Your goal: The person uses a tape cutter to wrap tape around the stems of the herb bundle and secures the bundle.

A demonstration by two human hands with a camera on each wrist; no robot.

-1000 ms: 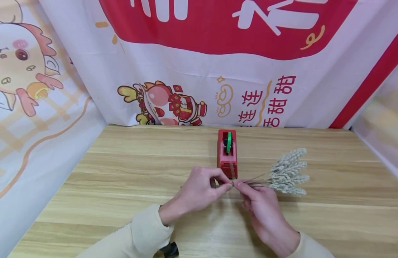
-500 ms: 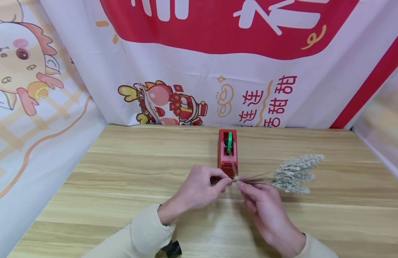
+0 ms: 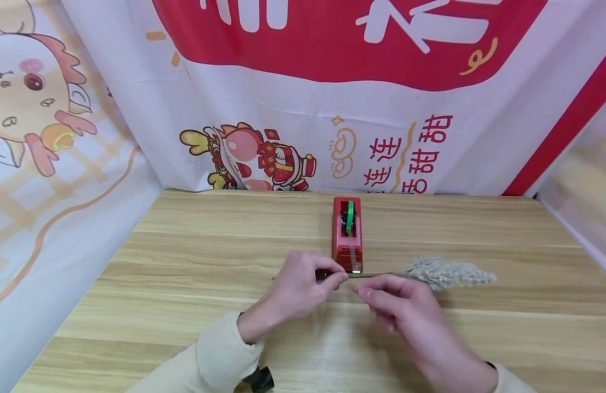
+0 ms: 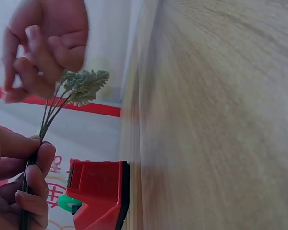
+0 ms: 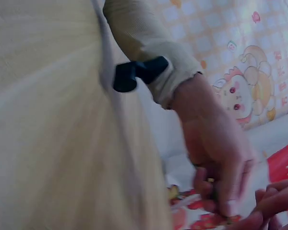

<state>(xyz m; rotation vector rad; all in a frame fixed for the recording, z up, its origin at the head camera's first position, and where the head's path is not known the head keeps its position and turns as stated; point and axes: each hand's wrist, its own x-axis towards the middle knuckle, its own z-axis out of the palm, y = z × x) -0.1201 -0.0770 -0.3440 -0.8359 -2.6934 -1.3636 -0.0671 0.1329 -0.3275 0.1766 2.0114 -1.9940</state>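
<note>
A bunch of dried grass stems (image 3: 373, 275) with fluffy grey-green heads (image 3: 447, 273) lies across the view, heads to the right. My left hand (image 3: 303, 286) pinches the stems near their lower part; its curled fingers around them show in the left wrist view. My right hand (image 3: 406, 308) hovers just right of it, off the stems, its fingers loosely bent with nothing visible between them (image 4: 45, 52). Right behind the stems stands a red tape dispenser (image 3: 347, 240) with a green tape roll (image 3: 349, 216); a strip of clear tape runs down its front to the cutter.
The wood-grain table (image 3: 224, 229) spreads around the hands. A printed white and red cloth (image 3: 303, 98) hangs behind it, with more printed cloth along the left side. A black wrist mount (image 3: 260, 378) sits under the left sleeve.
The right hand has let go of the stems and drawn slightly away toward the person. The grass heads have turned and now bunch narrowly. The left hand keeps its hold.
</note>
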